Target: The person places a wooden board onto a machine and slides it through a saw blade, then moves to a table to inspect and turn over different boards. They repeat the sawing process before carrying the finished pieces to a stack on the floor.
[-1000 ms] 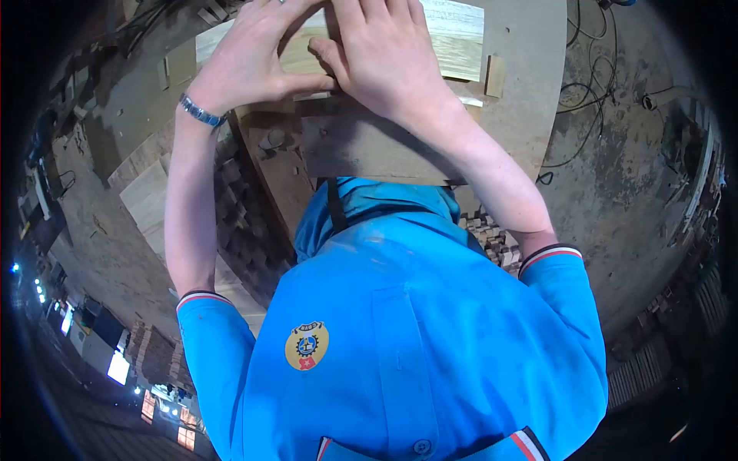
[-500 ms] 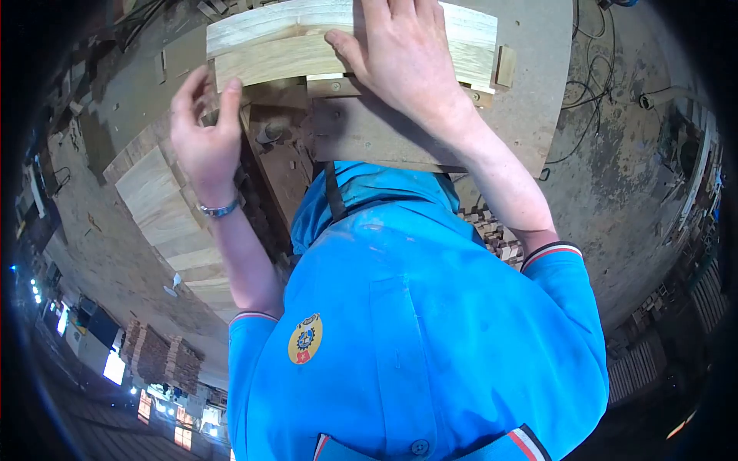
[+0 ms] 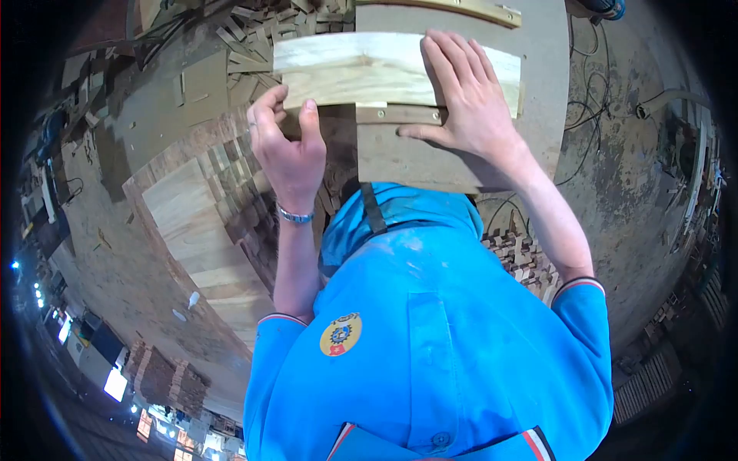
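A pale wooden board lies across the work surface and sticks out past its left edge. My right hand rests on the board's right part, fingers stretched over its top, the thumb out to the side over the flat panel. At the board's left end is my left hand, thumb and fingers apart, fingertips right at the lower corner. A narrow wooden strip with screws runs along the board's near edge, partly covered by my right hand.
Another screwed strip sits at the panel's far edge. Wood offcuts are heaped beyond the left end. Pale boards and small blocks lie stacked at left. Black cables trail on the floor at right.
The view has shifted, showing more of the far side. My right hand has slid toward the board's right end, its thumb now off the board. My left hand stays by the left end.
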A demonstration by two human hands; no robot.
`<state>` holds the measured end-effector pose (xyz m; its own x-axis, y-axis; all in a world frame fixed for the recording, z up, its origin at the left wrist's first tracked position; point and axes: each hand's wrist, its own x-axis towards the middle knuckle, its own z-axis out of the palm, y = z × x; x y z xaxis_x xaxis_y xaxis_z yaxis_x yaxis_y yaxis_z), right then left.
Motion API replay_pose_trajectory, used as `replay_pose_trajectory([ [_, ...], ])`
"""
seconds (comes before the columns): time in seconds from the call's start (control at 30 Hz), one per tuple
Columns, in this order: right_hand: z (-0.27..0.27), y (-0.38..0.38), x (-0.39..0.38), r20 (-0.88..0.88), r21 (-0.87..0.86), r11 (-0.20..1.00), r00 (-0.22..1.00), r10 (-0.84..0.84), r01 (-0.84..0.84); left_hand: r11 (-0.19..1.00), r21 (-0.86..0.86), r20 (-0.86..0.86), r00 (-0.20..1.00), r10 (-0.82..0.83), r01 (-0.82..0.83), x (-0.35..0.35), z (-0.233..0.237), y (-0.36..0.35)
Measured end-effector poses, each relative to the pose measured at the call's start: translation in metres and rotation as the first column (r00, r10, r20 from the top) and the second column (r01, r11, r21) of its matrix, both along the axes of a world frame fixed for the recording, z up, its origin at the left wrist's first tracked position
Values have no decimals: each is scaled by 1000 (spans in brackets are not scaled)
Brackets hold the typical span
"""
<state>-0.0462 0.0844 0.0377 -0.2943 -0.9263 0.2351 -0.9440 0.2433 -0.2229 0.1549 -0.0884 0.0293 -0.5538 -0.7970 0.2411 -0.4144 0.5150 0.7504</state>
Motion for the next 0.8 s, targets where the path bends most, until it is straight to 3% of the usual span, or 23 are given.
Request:
replay_pose_trajectory([
  [0.07, 5, -3, 0, 26, 13, 1000, 1000, -16, 15, 1000, -17, -4, 1000, -7, 7, -1, 0, -3],
  [0.3, 4, -21, -23, 11, 5, 1000, 1000, -21, 21, 974, 227, -88, 996, 32, -11, -18, -9, -33],
  [0.4, 6, -37, -47, -21, -4, 1000, 1000, -10, 10, 927, 369, -296, 954, 52, 64, -30, -13, -57],
  [0.5, 1, -58, -78, -60, -22, 1000, 998, 6, -7, 889, 448, -391, 915, 102, 92, -29, -13, -67],
  [0.63, 0, -91, -125, -122, -8, 1000, 992, -17, 16, 910, 413, -245, 965, 89, 20, -13, -37, -63],
  [0.8, 0, -137, -193, -137, -15, 999, 990, -39, 37, 950, 307, 197, 972, -131, 66, 12, -70, -49],
])
